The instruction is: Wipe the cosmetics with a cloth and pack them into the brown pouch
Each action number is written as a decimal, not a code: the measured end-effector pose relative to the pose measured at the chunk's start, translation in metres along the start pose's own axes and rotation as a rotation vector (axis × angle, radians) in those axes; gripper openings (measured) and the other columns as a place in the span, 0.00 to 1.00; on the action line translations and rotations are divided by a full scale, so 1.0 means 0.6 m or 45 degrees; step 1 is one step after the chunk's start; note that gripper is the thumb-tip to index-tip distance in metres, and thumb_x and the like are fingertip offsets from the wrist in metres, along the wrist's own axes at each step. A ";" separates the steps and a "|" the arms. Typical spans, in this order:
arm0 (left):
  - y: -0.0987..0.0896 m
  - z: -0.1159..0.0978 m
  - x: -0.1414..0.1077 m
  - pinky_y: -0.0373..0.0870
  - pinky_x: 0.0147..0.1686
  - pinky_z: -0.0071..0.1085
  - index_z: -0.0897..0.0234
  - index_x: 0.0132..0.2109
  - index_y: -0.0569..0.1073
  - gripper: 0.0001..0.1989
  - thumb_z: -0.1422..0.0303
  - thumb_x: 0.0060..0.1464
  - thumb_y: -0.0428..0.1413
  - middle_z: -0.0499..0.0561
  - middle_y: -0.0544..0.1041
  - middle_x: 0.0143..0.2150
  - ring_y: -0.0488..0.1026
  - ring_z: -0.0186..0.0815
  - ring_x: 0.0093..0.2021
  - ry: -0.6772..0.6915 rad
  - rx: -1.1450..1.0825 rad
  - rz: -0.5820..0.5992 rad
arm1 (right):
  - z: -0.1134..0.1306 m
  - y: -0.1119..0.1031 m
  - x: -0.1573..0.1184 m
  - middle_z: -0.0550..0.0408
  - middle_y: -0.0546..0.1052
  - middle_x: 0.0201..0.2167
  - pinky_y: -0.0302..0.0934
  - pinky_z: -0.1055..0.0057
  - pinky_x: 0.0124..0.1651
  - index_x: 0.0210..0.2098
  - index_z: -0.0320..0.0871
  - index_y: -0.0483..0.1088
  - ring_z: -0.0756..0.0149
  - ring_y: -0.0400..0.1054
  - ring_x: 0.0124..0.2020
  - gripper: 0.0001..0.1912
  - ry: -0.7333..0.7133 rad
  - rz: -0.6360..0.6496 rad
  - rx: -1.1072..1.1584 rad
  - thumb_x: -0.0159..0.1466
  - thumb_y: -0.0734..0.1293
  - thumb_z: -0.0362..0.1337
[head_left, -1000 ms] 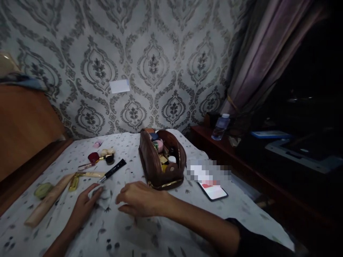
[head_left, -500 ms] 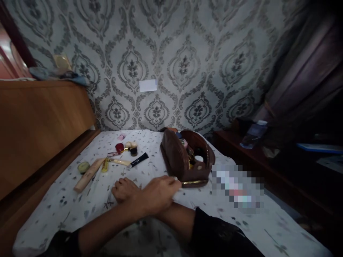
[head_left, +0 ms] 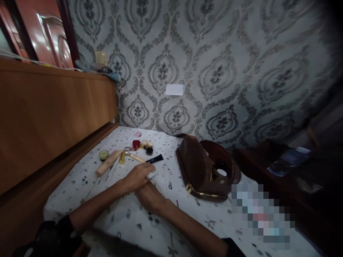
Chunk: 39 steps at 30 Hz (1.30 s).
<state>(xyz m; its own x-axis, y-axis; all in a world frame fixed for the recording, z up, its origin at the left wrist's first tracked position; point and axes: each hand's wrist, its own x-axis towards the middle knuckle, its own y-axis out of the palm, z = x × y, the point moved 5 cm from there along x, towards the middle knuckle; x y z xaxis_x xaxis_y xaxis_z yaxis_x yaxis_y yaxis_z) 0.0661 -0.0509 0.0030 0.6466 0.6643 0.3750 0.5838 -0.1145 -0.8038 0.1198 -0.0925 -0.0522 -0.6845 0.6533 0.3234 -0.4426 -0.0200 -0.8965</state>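
Note:
My left hand (head_left: 138,176) is closed over a small white item (head_left: 152,175) at its fingertips, too blurred to name. Just below and touching it is my right hand (head_left: 151,197), its fingers mostly hidden. Beyond the hands, on a white patterned sheet (head_left: 112,210), lie a dark blue tube (head_left: 155,159), a beige tube (head_left: 108,163), a gold tube (head_left: 122,157), a green-lidded jar (head_left: 104,155), a red round container (head_left: 136,144) and a small black jar (head_left: 149,151). A brown cosmetic bag (head_left: 193,167) stands unzipped to the right, with a white round lid (head_left: 221,172) inside.
A wooden panel (head_left: 56,107) borders the bed on the left, and a patterned wall (head_left: 160,46) closes off the back. To the right are a blurred-out patch (head_left: 262,216) on the sheet and a dark ledge with a plastic bottle (head_left: 289,160).
The view has swung left. My hands have uncrossed: the left moved left, away from the bag, with the white item, while the right came back beneath it.

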 end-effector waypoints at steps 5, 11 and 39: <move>-0.048 0.069 0.007 0.69 0.43 0.32 0.62 0.41 0.74 0.08 0.67 0.60 0.51 0.52 0.78 0.37 0.74 0.41 0.40 -0.184 -0.019 -0.247 | -0.025 -0.041 -0.012 0.45 0.78 0.43 0.64 0.60 0.52 0.42 0.39 0.73 0.57 0.70 0.47 0.10 0.157 -0.028 0.352 0.62 0.63 0.28; -0.093 0.165 0.019 0.71 0.45 0.34 0.63 0.45 0.74 0.11 0.67 0.60 0.50 0.52 0.79 0.41 0.75 0.41 0.42 -0.391 0.022 -0.472 | -0.101 -0.041 -0.053 0.53 0.78 0.28 0.64 0.67 0.38 0.33 0.42 0.74 0.63 0.72 0.31 0.16 0.646 -0.329 1.232 0.58 0.70 0.49; -0.031 0.289 0.149 0.71 0.52 0.49 0.64 0.58 0.68 0.20 0.62 0.62 0.56 0.57 0.69 0.58 0.71 0.45 0.54 -0.629 0.362 -0.108 | -0.127 -0.039 -0.076 0.54 0.78 0.23 0.58 0.73 0.30 0.34 0.39 0.76 0.71 0.67 0.23 0.23 0.753 -0.453 1.708 0.54 0.73 0.54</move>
<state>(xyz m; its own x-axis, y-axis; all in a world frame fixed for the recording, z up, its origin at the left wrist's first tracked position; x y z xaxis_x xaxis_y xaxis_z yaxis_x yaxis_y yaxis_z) 0.0277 0.1386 -0.0285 0.2575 0.9365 0.2382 0.4246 0.1119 -0.8985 0.2055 -0.0640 -0.0691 -0.2498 0.9683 -0.0004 -0.9401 -0.2424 0.2397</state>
